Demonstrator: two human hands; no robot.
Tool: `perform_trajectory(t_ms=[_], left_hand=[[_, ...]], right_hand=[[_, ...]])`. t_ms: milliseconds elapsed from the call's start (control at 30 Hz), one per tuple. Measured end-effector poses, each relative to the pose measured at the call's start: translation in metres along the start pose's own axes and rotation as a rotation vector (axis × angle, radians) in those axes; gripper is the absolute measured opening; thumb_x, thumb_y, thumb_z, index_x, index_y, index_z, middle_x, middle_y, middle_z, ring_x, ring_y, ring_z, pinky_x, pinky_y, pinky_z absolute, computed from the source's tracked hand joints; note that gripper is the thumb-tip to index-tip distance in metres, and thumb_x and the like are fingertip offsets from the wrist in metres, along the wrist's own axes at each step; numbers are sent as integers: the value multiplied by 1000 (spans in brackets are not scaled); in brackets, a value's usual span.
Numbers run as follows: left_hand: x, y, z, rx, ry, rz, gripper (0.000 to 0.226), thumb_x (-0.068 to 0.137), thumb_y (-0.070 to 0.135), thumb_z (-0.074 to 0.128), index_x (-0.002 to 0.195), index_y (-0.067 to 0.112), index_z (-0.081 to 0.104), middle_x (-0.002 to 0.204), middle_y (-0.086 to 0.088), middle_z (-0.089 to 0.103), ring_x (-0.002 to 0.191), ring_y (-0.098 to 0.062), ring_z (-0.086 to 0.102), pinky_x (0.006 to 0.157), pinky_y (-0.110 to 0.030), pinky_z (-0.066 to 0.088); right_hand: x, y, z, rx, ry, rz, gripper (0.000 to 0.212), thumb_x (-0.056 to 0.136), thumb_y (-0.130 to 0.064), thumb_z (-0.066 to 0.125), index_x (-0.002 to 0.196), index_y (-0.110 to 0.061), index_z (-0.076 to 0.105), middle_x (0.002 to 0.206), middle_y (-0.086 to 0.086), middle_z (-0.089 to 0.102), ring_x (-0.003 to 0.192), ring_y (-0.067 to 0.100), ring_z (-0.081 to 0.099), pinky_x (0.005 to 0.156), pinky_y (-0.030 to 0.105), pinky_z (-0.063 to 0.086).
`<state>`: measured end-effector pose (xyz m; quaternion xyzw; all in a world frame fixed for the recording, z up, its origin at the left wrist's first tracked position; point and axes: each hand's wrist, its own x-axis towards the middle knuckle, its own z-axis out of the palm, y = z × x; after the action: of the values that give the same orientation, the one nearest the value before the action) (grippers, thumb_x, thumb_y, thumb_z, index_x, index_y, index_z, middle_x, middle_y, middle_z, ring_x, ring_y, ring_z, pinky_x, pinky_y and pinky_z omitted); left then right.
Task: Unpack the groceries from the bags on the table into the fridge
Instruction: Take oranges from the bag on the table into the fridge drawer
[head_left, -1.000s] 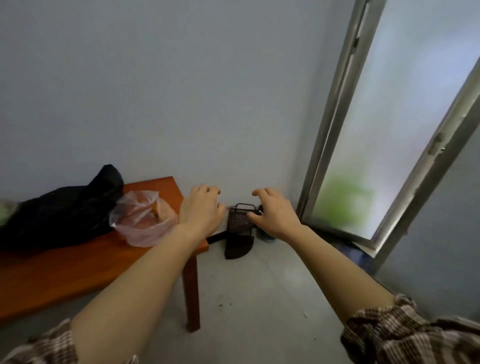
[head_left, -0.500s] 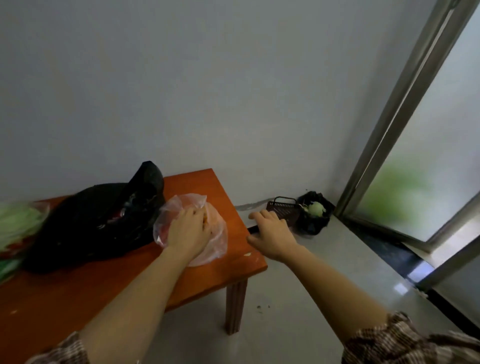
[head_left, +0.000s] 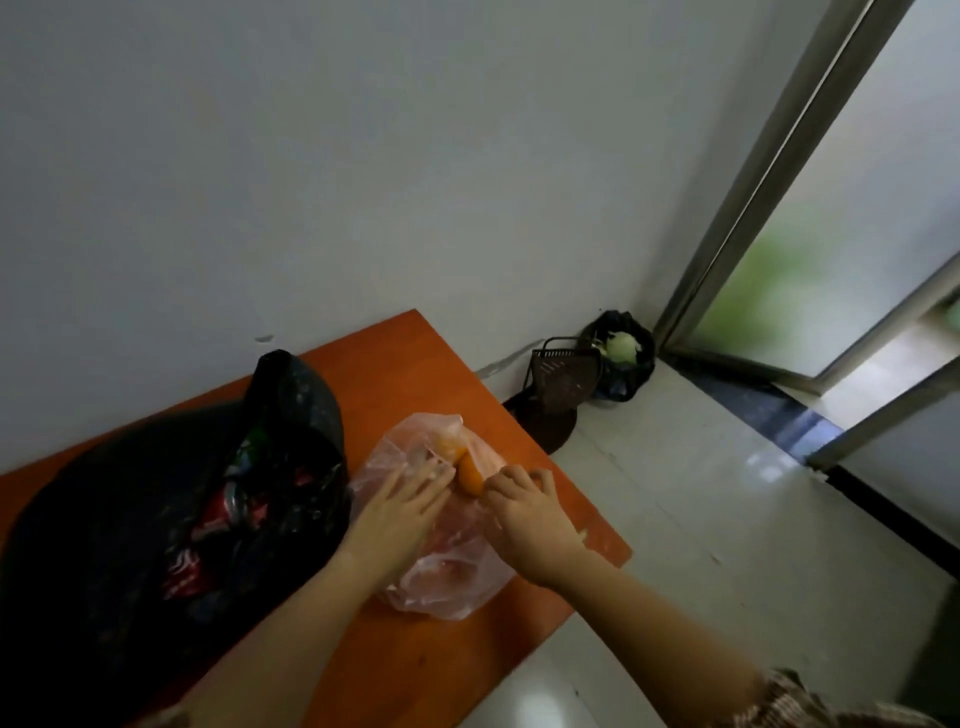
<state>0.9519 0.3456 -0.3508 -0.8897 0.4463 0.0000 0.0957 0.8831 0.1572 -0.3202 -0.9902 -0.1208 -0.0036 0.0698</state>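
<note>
Bag (head_left: 448, 574) beneath left grip (head_left: 399, 512), right grip (head_left: 531, 514)

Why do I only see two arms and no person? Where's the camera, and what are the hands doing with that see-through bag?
The camera sits on the person's head and looks down, so you see only their own arms. There is just this one view. The left hand lies with straight fingers on a clear pinkish plastic bag; the right hand curls its fingers at the bag's mouth, beside something orange inside. Whether it pinches the plastic is too blurry to tell. The bag lies on an orange-brown wooden table, next to a big black plastic bag with red packets showing. No fridge is in view.
</note>
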Motion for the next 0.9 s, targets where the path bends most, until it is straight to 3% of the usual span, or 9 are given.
perform_trajectory(t_ms=[100,167,233,333,433,500,600,733,900], left_hand=[[12,-18,14,32,-11,79,53,64,26,66,116,20,69,134,-1,58,124,-22,54,102,-47,41],[25,-29,16,-3,-21,85,52,64,31,72,115,24,70,133,-1,59,120,-22,58,102,-46,41],[38,-35,11,-26,-38,59,54,69,33,68,123,27,63,135,-2,57,121,-25,56,106,-48,37],[56,-44,11,-6,-45,8,64,88,29,53,147,26,29,154,-5,30,141,-29,30,115,-50,23],[73,-54,14,-78,-42,53,74,57,31,79,127,22,57,122,-7,62,112,-28,59,90,-46,50],[84,-62,22,-122,11,52,73,48,32,81,118,21,63,108,-3,66,99,-26,64,82,-42,54],[95,-66,28,-172,27,38,69,62,35,73,127,22,57,120,0,62,112,-24,57,95,-39,46],[108,-67,38,-285,-40,-7,70,85,32,57,147,27,25,146,4,34,138,-21,25,113,-39,21],[120,-62,43,-303,-116,-85,73,84,35,63,145,29,24,146,3,33,136,-22,25,106,-41,31]], right_hand=[[13,0,16,-123,-147,-75,37,75,-14,74,110,-15,61,115,6,60,110,32,55,86,59,44],[22,4,23,-176,-267,-64,36,93,-13,54,128,-10,56,145,10,39,137,32,26,106,63,20],[30,8,27,-193,-287,27,48,97,-16,46,145,-11,37,155,9,23,144,31,13,111,60,10],[42,15,30,-155,-250,156,56,95,-25,51,146,-15,30,150,10,32,139,31,22,109,56,16],[54,23,34,-119,-215,230,51,92,-35,54,137,-18,37,141,7,42,131,29,30,106,52,20],[62,27,39,-75,-207,285,52,90,-40,54,134,-18,39,136,6,47,126,29,34,102,50,23],[73,30,45,-33,-206,357,52,89,-44,52,133,-17,41,132,6,50,124,28,35,100,48,23],[83,32,52,-4,-251,409,64,85,-52,55,136,-18,37,135,5,47,126,27,32,104,50,20],[90,32,57,56,-284,471,68,83,-43,63,139,-20,33,139,3,44,128,27,30,105,51,19]])
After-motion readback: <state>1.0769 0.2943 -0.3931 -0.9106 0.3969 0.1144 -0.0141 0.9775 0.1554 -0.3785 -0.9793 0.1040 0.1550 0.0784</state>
